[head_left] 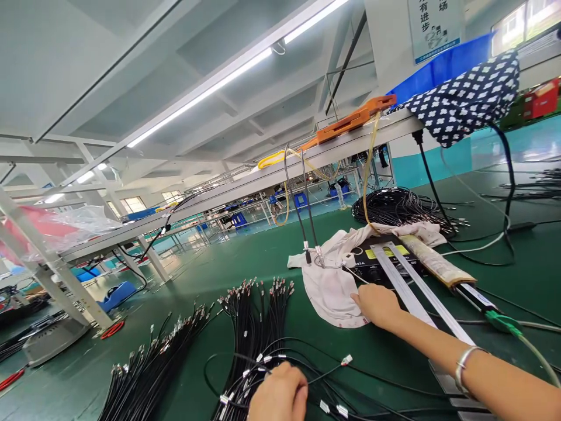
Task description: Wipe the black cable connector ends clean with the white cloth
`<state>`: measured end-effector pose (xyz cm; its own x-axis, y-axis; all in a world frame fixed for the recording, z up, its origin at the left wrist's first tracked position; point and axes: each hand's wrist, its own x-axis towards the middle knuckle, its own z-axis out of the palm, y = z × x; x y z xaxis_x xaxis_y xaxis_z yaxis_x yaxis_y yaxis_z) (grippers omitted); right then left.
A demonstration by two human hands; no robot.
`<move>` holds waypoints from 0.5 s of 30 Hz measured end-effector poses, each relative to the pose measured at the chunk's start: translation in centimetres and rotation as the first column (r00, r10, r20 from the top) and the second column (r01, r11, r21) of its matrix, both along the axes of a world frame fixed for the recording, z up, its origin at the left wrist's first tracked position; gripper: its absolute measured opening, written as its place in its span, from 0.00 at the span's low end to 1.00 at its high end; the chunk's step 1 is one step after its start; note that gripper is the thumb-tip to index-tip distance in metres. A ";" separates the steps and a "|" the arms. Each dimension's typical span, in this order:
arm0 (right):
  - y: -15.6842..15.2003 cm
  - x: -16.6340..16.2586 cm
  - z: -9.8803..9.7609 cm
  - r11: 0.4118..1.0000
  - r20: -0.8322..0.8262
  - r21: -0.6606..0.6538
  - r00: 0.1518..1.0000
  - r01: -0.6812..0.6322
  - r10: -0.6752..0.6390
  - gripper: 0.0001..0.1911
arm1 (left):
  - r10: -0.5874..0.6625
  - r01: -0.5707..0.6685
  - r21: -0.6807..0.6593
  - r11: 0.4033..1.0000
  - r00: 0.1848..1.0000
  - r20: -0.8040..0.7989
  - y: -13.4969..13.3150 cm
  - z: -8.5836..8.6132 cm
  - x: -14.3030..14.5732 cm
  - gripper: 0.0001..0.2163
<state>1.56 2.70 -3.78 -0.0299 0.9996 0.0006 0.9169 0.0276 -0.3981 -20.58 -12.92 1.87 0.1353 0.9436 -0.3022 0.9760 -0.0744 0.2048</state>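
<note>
Resting curled on thin black cables [258, 327], left hand [279, 393]; right hand [377, 304] pinching soft white cloth [328, 286]. Cables light, floppy; grip near connectors.

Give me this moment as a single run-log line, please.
left hand: on black cables | right hand: on white cloth | surface: green bench

Both hands are bare, with no gloves and no rings that show. The right hand [379, 304], at 4 o'clock in the view, leads to a bare forearm with no sleeve; a thin silver bangle [465, 367] circles the wrist. The left hand [278, 393], at 6 o'clock, shows only knuckles and fingers, its wrist cut off by the frame.
</note>
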 end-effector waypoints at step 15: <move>0.4 0.9 -1.3 0.945 -0.703 0.260 0.632 -0.197 0.325 0.10 | 0.098 -0.346 0.372 0.861 0.831 0.548 6.6 -6.5 3.0 0.09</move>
<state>2.45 3.08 -5.08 -0.2155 0.9351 0.2815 0.2760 0.3348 -0.9010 -17.59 -6.27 -4.62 -0.0828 0.9766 0.1986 0.7472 -0.0710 0.6608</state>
